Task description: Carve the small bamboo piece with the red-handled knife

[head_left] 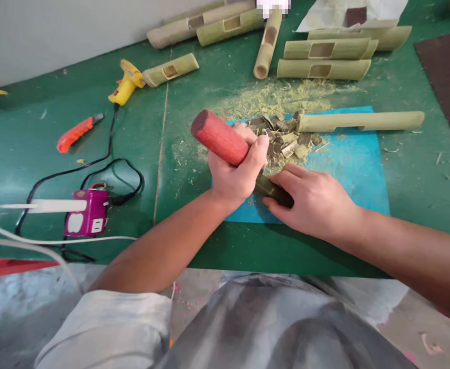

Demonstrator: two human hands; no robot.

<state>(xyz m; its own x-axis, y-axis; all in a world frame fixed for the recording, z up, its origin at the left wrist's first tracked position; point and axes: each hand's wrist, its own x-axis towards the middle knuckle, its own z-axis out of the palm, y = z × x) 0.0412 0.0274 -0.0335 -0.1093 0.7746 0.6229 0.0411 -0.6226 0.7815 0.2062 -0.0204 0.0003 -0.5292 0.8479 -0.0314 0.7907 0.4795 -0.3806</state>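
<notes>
My left hand point(237, 171) is wrapped round the red wooden handle point(219, 137) of a tool whose working end is hidden under the hand. My right hand point(312, 201) lies over a short dark bamboo piece point(271, 190) on the blue mat point(357, 171), fingers curled onto it. The tool's end meets that piece between the two hands. Just beyond them sits a pile of bamboo chips point(286, 137), and a long bamboo tube point(361, 121) lies across the mat's far edge.
Several cut bamboo tubes point(323, 68) with rectangular holes lie at the back of the green table point(28, 148). On the left are a yellow glue gun point(126, 83), an orange utility knife point(77, 133), a purple power strip point(86, 219) and black cables. Sawdust point(271, 97) covers the middle.
</notes>
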